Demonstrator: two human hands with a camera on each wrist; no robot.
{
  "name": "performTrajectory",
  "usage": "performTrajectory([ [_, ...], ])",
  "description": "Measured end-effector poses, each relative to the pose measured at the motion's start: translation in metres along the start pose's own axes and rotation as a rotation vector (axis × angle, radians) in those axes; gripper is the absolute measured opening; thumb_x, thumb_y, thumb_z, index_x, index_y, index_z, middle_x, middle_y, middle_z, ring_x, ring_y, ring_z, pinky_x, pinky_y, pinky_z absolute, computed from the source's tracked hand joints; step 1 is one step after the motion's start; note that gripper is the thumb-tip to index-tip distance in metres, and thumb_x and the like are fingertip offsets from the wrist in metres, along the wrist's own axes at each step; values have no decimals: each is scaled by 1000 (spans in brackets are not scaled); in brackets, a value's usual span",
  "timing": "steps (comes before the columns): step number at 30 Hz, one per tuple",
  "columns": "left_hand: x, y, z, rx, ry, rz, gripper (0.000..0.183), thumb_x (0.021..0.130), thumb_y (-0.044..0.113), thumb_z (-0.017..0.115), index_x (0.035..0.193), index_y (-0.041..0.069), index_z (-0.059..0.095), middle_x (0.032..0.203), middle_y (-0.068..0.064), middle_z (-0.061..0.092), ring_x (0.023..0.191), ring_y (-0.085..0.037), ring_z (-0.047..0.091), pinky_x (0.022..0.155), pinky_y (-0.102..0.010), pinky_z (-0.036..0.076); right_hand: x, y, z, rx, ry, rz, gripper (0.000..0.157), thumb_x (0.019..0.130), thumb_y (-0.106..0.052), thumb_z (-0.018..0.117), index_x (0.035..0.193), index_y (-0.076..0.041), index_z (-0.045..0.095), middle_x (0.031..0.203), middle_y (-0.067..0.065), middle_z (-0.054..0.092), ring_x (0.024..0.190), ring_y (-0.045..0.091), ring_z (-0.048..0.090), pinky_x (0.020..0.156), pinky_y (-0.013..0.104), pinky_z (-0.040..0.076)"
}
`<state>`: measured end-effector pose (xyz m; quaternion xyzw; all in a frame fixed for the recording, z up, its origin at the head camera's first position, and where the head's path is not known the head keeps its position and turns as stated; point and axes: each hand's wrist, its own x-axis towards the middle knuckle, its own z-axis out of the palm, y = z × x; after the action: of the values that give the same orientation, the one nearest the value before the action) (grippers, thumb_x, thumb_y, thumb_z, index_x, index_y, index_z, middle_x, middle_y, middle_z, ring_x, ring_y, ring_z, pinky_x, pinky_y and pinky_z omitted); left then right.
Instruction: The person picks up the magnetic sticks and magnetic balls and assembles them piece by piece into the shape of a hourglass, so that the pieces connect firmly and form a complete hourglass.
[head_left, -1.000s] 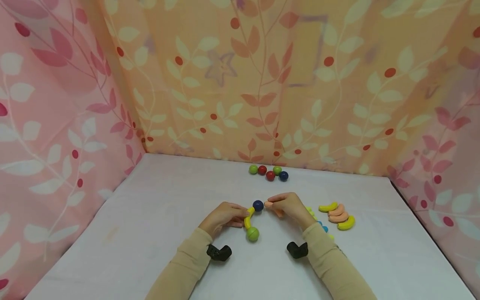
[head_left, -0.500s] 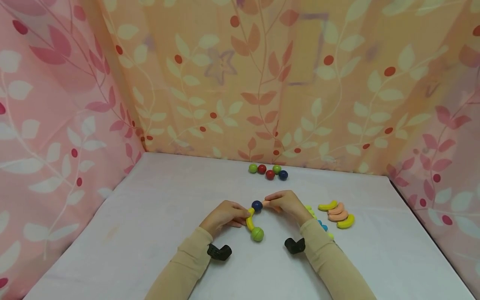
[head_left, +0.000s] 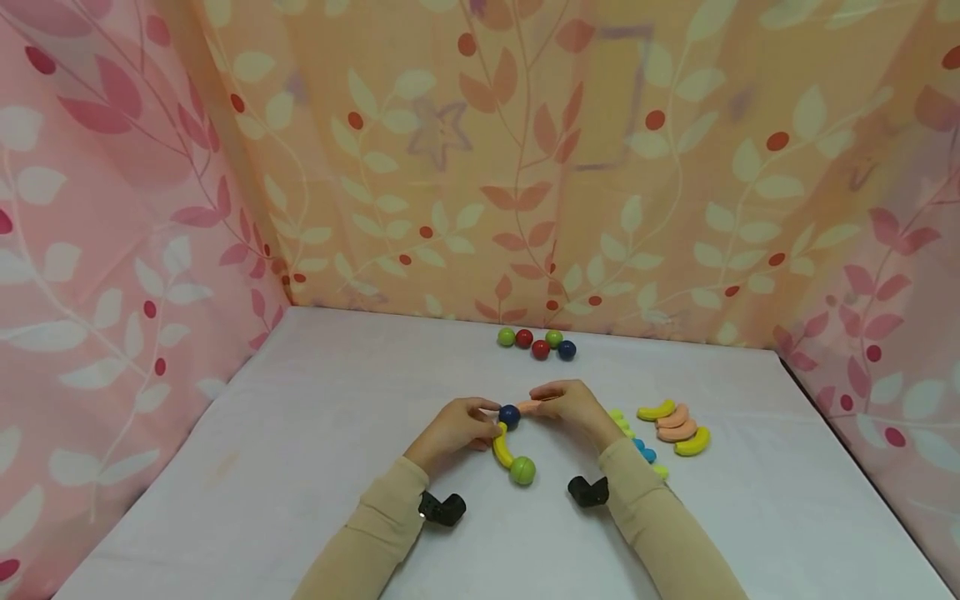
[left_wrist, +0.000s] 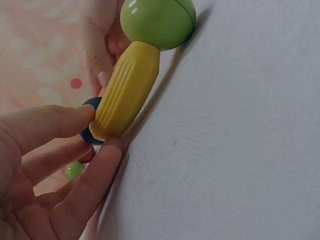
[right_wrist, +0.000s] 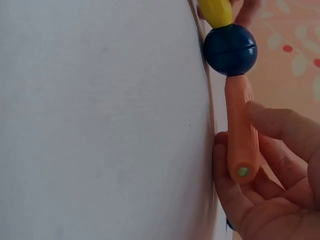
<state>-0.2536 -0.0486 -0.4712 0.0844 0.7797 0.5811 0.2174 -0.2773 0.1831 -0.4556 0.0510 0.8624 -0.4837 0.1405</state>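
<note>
My left hand [head_left: 459, 429] pinches the end of a yellow curved toy rod [left_wrist: 131, 87] beside a dark blue ball [right_wrist: 231, 50]. One left finger touches the ball in the head view. A green ball [head_left: 522, 471] sits on the rod's near end. My right hand [head_left: 573, 408] holds an orange curved toy rod [right_wrist: 240, 122] between thumb and fingers. This rod's far end touches the blue ball; its free end carries a small round metal-looking disc [right_wrist: 243, 171]. Ball and rods form one joined chain. The left hand partly hides the blue ball in the left wrist view.
Green, red and blue balls [head_left: 540, 349] are grouped at the back of the white table [head_left: 337, 358]. Right of the right hand lie yellow and orange curved rods [head_left: 677, 431]. Lime and light blue pieces [head_left: 641, 450] are partly behind the right forearm. Patterned curtains surround the table.
My right hand has moved left and brought the orange rod against the blue ball. The green ball end has swung right. My left fingers have shifted up toward the blue ball.
</note>
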Motion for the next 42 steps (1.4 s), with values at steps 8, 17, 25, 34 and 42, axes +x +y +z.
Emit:
performTrajectory([
  [8, -1, 0, 3, 18, 9, -29, 44, 88, 10, 73, 129, 5, 62, 97, -9, 68, 73, -14, 65, 70, -25, 60, -13, 9, -5, -51, 29, 4, 32, 83, -6, 74, 115, -10, 73, 115, 8, 71, 98, 21, 58, 82, 25, 52],
  [17, -6, 7, 10, 89, 39, -43, 36, 85, 12, 76, 117, 1, 63, 89, -8, 70, 67, -13, 65, 63, -25, 59, -28, 6, -5, -174, 74, -30, 38, 80, 2, 72, 117, -5, 71, 109, 10, 70, 95, 22, 59, 86, 34, 54],
  [25, -11, 10, 23, 113, 114, -102, 21, 85, 14, 77, 94, 0, 65, 76, -6, 66, 60, -11, 61, 54, -19, 55, -31, 7, -3, -125, 118, -17, 31, 84, -3, 72, 115, -6, 73, 114, 12, 71, 107, 25, 59, 98, 44, 51],
  [34, -10, 13, 25, 122, 145, -87, 19, 83, 14, 78, 90, 3, 64, 78, -6, 64, 58, -12, 59, 52, -19, 53, -27, 9, -6, -108, 108, -22, 30, 86, -6, 72, 115, -7, 73, 116, 12, 71, 104, 24, 59, 84, 32, 54],
  [42, -9, 14, 21, 141, 144, -131, 23, 84, 17, 79, 89, 2, 63, 79, -7, 64, 56, -11, 59, 52, -17, 53, -25, 9, -6, -111, 85, -34, 28, 89, -11, 72, 116, -8, 73, 119, 12, 71, 109, 25, 59, 89, 36, 54],
])
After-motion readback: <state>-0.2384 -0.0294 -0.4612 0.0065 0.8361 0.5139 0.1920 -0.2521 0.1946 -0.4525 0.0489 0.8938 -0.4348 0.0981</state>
